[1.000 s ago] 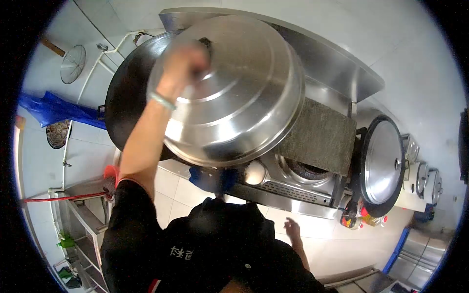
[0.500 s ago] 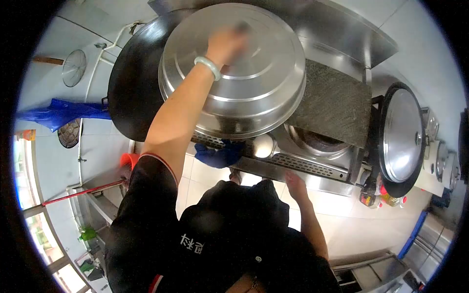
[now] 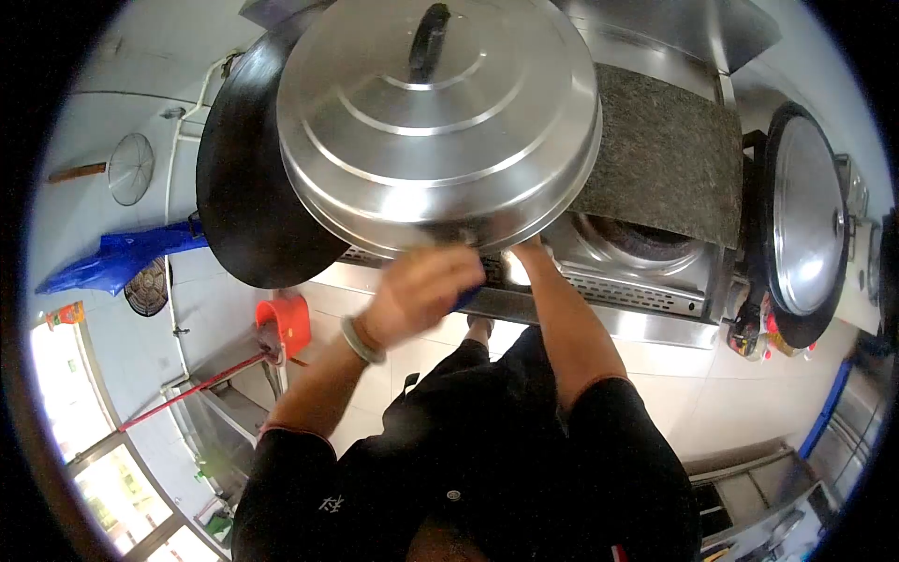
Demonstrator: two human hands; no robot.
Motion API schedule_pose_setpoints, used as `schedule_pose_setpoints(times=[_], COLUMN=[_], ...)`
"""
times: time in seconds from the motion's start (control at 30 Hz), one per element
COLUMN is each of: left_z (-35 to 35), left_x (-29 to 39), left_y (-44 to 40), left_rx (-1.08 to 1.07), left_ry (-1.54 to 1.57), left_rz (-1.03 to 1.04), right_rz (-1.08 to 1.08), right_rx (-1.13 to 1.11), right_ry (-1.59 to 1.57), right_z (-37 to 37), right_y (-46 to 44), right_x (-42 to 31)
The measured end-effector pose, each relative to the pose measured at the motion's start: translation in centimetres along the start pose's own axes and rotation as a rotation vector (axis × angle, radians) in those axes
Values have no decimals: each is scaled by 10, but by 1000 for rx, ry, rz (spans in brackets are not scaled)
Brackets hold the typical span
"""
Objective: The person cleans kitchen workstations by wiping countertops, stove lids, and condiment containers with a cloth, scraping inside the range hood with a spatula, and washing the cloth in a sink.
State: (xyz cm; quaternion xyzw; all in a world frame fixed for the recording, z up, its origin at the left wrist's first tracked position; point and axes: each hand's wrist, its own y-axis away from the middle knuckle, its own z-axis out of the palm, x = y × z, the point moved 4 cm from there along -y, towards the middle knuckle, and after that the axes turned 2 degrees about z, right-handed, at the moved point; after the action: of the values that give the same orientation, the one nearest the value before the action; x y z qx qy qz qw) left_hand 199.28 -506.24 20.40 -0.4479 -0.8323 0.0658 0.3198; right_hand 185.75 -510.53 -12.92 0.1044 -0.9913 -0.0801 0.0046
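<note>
A large domed metal lid (image 3: 375, 150) with a black handle (image 3: 430, 42) takes up the upper middle of the view. Just below its front rim is my left hand (image 3: 421, 288), smeared by motion, with a bracelet on the wrist. A bit of blue cloth (image 3: 468, 296) shows beside its fingers; whether they grip it I cannot make out. My right hand (image 3: 530, 251) reaches to the stove front (image 3: 637, 292), its fingers hidden under the lid's rim. The lid's handle is free of both hands.
Left of the lid stands a big black wok (image 3: 248, 178). On the right are a grey stone-like board (image 3: 660, 155) over a burner (image 3: 637, 239) and another lidded wok (image 3: 803, 215). A red bucket (image 3: 292, 320) and bottles (image 3: 749, 337) are at floor level.
My left hand has let go of the lid's handle and come down to the front rim. My right hand has moved up and inward to the stove front.
</note>
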Motion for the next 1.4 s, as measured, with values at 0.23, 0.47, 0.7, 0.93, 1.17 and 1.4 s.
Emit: schedule_pose_setpoints(times=[0.23,0.47,0.7,0.93,1.17,1.4], left_z=[43,45,61,28,2,-27], left_x=[13,18,47,48,54,58], left_y=[84,28,-46,-65,-55,-57], left_rx=[-222,-174,-208,-177,-115,25], left_ry=[430,369,681,689,366,250], left_rz=[-492,-349,3,-76,-112,-100], right_rz=[670,35,411,530,161,20], right_rx=[-434,181,162,244,-117,218], right_ry=[-1715,-1001,-1701,-1602,-1123,-865], right_z=[-106,-241,-314,-349,-354,-378], right_y=[142,199,232,243,246,238], right_x=[30,72,94,134,126,106])
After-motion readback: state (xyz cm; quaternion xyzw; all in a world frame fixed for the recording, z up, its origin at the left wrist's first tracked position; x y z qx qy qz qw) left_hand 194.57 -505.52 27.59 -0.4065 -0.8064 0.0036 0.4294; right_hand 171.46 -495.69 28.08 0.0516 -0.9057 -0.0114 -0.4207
